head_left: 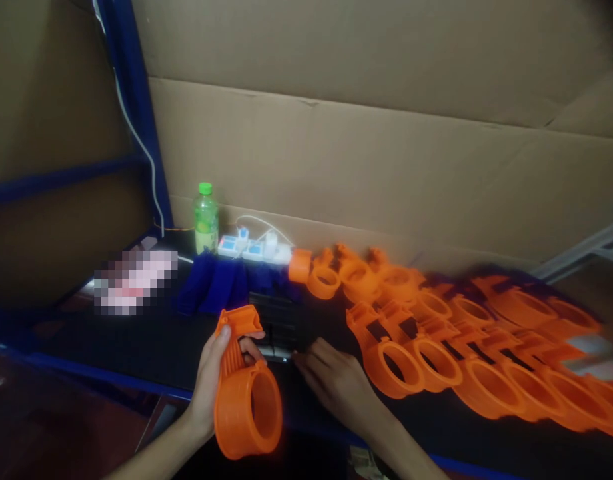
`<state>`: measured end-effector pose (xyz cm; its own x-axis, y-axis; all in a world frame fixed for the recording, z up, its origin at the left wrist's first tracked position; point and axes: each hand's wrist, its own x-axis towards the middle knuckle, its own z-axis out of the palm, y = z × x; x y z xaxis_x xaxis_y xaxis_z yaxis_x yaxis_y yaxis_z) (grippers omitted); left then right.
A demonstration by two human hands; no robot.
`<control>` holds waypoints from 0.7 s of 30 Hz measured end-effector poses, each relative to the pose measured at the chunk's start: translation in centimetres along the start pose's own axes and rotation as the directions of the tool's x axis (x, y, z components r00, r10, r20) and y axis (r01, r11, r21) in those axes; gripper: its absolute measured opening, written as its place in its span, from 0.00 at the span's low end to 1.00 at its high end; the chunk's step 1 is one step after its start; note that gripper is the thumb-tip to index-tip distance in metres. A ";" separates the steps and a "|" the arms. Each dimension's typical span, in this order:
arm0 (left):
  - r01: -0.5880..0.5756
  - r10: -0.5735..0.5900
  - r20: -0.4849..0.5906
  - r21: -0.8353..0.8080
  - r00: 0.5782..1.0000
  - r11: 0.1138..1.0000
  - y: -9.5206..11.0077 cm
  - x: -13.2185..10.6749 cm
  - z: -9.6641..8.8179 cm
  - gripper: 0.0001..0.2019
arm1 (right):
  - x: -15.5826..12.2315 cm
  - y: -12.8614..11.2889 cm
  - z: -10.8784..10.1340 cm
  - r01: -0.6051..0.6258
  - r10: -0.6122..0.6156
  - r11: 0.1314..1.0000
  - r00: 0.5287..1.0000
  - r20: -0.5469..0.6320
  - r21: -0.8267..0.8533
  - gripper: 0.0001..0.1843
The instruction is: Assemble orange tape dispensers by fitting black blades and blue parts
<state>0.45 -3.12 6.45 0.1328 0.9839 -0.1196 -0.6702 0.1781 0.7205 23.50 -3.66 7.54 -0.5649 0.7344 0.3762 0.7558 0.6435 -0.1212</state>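
My left hand is wrapped around the handle of an orange plastic tape dispenser, held up over the near edge of the table with its round ring toward me. No tape roll shows in the ring. Low over the black tabletop, my right hand has its fingers drawn together, fingertips at the end of a shiny strip. Whether they grip the strip or something small is hidden by blur. Just behind it lie several dark, flat pieces.
Rows of orange tape dispensers cover the table's right side. Blue pieces lie at the back, before a white power strip and a green-capped bottle. A pixelated patch sits left. Cardboard walls the back.
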 end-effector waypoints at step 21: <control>-0.007 -0.029 0.159 0.219 0.987 0.976 -0.2 -0.3 0.8 0.12 | 3.9 -2.1 -5.5 -0.430 0.462 0.695 0.881 0.100 0.577 0.09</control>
<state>1.10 -3.43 6.92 0.2664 0.9634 -0.0299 -0.4951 0.1634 0.8533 21.58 -3.34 14.31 -0.1818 0.9660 0.1836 0.5768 0.2560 -0.7757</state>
